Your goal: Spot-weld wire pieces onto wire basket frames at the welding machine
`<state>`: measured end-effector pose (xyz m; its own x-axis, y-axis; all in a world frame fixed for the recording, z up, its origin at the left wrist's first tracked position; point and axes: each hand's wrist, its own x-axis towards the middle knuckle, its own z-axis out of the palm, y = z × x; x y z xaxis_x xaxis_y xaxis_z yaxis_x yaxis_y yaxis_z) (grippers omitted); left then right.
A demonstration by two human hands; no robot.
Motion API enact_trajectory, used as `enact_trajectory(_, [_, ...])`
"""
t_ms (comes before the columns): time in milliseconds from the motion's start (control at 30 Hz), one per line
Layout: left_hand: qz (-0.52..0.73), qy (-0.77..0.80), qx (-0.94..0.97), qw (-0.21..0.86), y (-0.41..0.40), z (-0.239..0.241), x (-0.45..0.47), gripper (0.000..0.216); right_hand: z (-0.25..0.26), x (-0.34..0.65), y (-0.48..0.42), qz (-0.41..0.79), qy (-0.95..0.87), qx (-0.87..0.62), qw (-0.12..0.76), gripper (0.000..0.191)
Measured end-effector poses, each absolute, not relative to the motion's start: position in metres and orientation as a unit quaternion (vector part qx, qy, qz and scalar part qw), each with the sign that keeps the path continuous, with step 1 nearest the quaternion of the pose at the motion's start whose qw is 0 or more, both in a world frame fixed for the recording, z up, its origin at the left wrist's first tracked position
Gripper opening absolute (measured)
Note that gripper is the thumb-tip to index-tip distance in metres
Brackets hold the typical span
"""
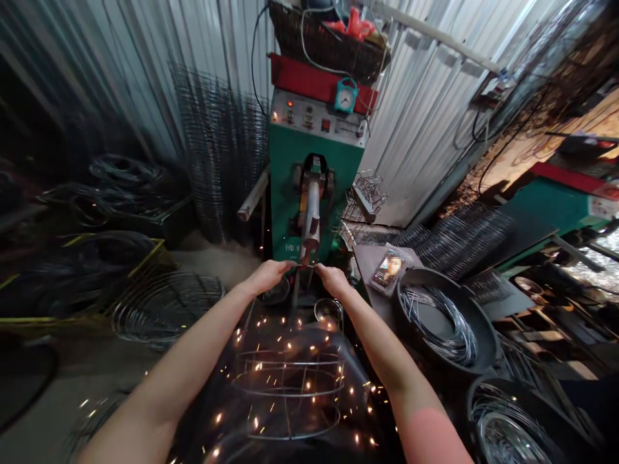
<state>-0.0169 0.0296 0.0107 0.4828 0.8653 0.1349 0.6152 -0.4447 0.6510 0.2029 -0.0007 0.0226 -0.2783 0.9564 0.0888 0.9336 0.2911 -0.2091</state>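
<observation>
A green spot welding machine point(285, 167) stands in front of me, its electrode arm point(312, 209) pointing toward me. My left hand point(271, 276) and my right hand point(333, 281) pinch inward from either side of the electrode tip. Between them they grip the upper part of a wire frame point(290, 391), though the exact wire under the fingers is too small to make out. Thin rings and upright wires of this frame hang below my hands, over my dark lap. Bright sparks scatter across it.
Stacked wire racks point(217, 148) and a coiled wire pile point(164, 303) are on the left. To the right, a phone point(388, 267) lies on a small table beside a round pan point(403, 309) of wire rings. Another pan point(471, 412) holds more wire. A teal clock point(346, 96) hangs on the machine.
</observation>
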Motion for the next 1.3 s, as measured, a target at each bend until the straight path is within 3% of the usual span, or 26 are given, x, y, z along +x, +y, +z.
enact_trajectory(167, [0.23, 0.449, 0.82, 0.271, 0.029, 0.013, -0.016, 0.039, 0.029, 0.199, -0.004, 0.037, -0.792, -0.609, 0.022, 0.032])
enact_trajectory(700, [0.204, 0.453, 0.813, 0.303, 0.032, 0.017, -0.018, 0.043, 0.021, 0.198, -0.005, 0.04, -0.779, -0.625, 0.04, 0.03])
enact_trajectory(1067, [0.218, 0.45, 0.823, 0.27, 0.034, 0.018, -0.019, 0.042, 0.024, 0.197, -0.006, 0.058, -0.762, -0.642, 0.07, 0.031])
enact_trajectory(1200, [0.2, 0.46, 0.829, 0.248, 0.035, 0.018, -0.018, 0.041, 0.017, 0.197, -0.005, 0.091, -0.744, -0.652, 0.117, 0.028])
enact_trajectory(1300, [0.197, 0.466, 0.831, 0.233, 0.035, 0.018, -0.019, 0.041, 0.008, 0.203, -0.006, 0.172, -0.725, -0.628, 0.223, 0.029])
